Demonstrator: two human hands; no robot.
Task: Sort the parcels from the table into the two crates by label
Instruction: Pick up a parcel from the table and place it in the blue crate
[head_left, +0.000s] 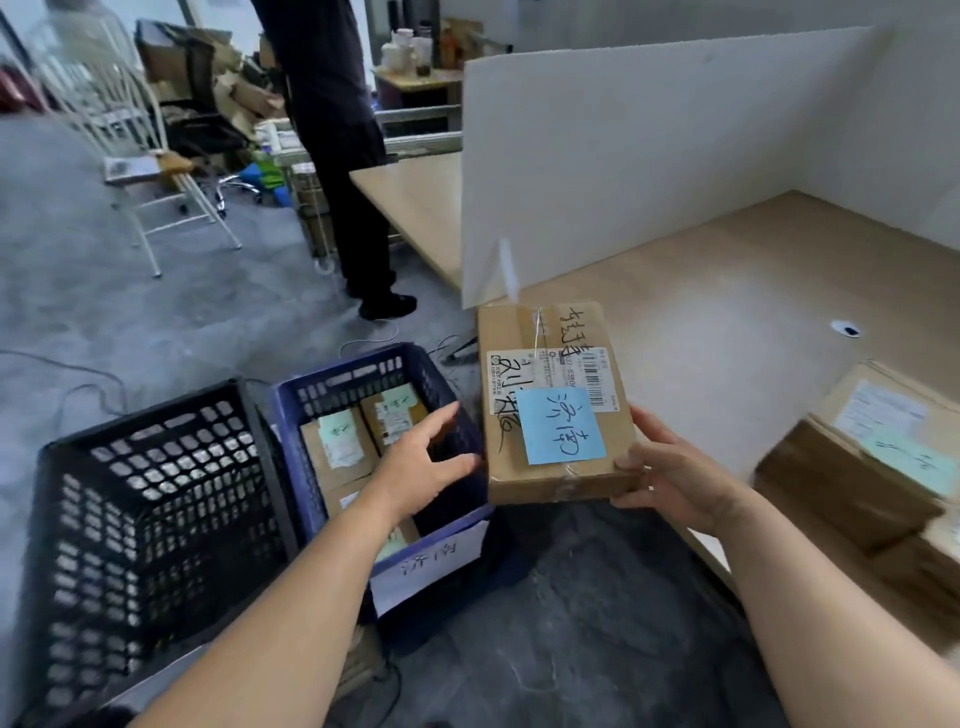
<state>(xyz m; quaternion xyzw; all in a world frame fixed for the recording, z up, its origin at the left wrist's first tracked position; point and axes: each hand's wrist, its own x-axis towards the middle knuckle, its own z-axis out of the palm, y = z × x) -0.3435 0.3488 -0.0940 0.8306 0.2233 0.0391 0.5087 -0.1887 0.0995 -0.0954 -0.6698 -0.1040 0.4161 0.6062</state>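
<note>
While the right hand (675, 475) is gripping its near right corner, fingers curled under and thumb on top, the cardboard parcel (553, 400) is hovering past the tabletop's (727, 312) left edge, over the floor, with a blue note (561, 426) lying on its top face. At nine o'clock from the parcel, the left hand (423, 467) is reaching in with fingers spread and relaxed, holding nothing, its fingertips just beside the parcel's left edge. Under that hand the blue crate (363, 374) is standing on the floor, already holding several labelled parcels (363, 436) and wearing a white paper label (431, 566) on its near wall. Touching it at nine o'clock, the black crate (150, 519) is sitting open-topped. At three o'clock from the held parcel, more parcels (862, 462) are lying stacked on the tabletop near its front edge. At twelve o'clock a white partition board (649, 156) is standing upright, and at eleven o'clock a person in dark clothes (343, 156) is standing on open grey floor.
</note>
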